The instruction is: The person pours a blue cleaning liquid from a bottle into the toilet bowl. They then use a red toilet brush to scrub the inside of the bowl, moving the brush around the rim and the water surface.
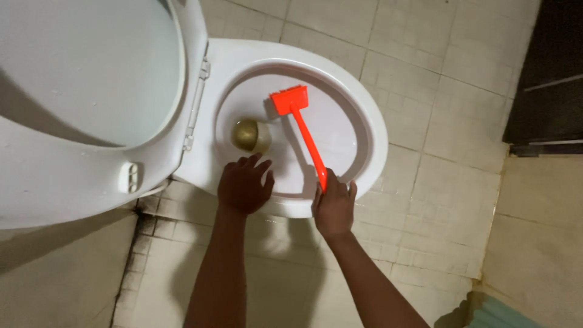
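Note:
A white toilet bowl (371, 121) lies below me with its lid and seat (91, 79) raised at the left. My right hand (334, 205) is closed around the handle of an orange-red toilet brush (302, 130). The brush head rests against the bowl's inner far wall, above the drain hole (250, 135) with its murky water. My left hand (244, 184) rests on the near rim of the bowl, fingers spread, holding nothing.
Beige floor tiles (437, 182) surround the toilet, with dark grime in the joints at the bowl's base (146, 209). A dark door or cabinet (546, 79) stands at the upper right. A greenish object (498, 313) shows at the bottom right corner.

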